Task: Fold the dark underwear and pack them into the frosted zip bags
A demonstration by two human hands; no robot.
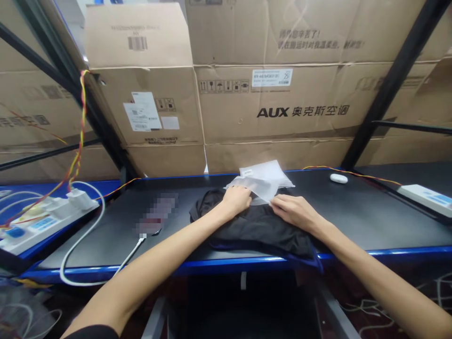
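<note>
Two hands on a thin bag

A clear bag (260, 187) sits on top of a black cloth (268, 230), on the desk (367, 212). The right hand (294, 211) pinches the bag's near corner with thumb and fingers. The left hand (236, 200) bends its fingers over the bag's other side. It looks to be gripping too, but its fingertips are hidden.

The bag looks thin, so it could rip if both hands pull hard in different ways. It looks slick too, so a loose pinch could let it slip. The cloth is soft and lumpy and lies right at the desk's front edge, so a tug could drag it off. The left arm is near the white cord (132, 252); a bump there could pull the phone (157, 219).
</note>
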